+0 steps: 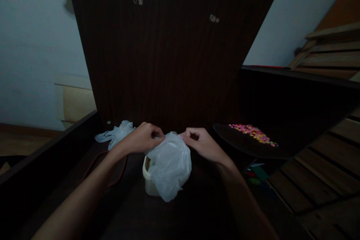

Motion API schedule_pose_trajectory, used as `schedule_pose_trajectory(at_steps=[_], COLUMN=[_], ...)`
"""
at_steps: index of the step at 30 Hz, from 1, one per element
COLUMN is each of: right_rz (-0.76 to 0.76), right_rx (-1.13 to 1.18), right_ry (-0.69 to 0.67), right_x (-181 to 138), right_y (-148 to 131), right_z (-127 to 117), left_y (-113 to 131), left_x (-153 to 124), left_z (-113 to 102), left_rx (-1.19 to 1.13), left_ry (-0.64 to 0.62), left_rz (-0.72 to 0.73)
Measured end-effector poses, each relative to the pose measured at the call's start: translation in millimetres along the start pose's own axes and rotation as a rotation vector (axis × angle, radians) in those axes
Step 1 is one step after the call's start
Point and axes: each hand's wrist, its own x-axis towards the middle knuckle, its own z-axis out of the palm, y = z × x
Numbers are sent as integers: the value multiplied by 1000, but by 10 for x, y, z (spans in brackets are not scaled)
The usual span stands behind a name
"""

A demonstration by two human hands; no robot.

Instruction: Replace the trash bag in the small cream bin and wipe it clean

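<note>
Both my hands pinch the top edge of a thin white plastic bag (170, 167) that hangs over a small cream container (147, 180) on a dark table (135, 213). My left hand (142, 138) grips the bag's left side with fingers closed. My right hand (200, 141) grips the right side, fingers curled. The bag hides most of the container.
A second crumpled white bag (116, 133) lies at the back left. A dark tray (247, 144) at the right carries several small colourful beads (253, 133). A brown strap loop (104, 168) lies under my left forearm. A tall dark wooden board (174, 45) stands behind.
</note>
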Motion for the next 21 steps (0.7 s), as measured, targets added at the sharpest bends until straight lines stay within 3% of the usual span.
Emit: schedule_pose_trajectory(at_steps=[3, 6, 10, 15, 21], right_rz=[8, -10, -123, -260, -338], right_rx=[-32, 83, 174, 15, -225], right_ry=[16, 19, 122, 306, 512], right_x=[101, 206, 345, 433, 354], right_y=[82, 132, 111, -57, -186], right_z=[14, 79, 164, 66, -200], left_y=[3, 42, 115, 166, 107], left_x=[35, 74, 138, 181, 105], left_z=[-19, -42, -74, -187, -268], left_rx=[-32, -133, -349, -580, -642], left_ry=[-1, 158, 376, 622, 869], left_rz=[66, 110, 159, 182, 108])
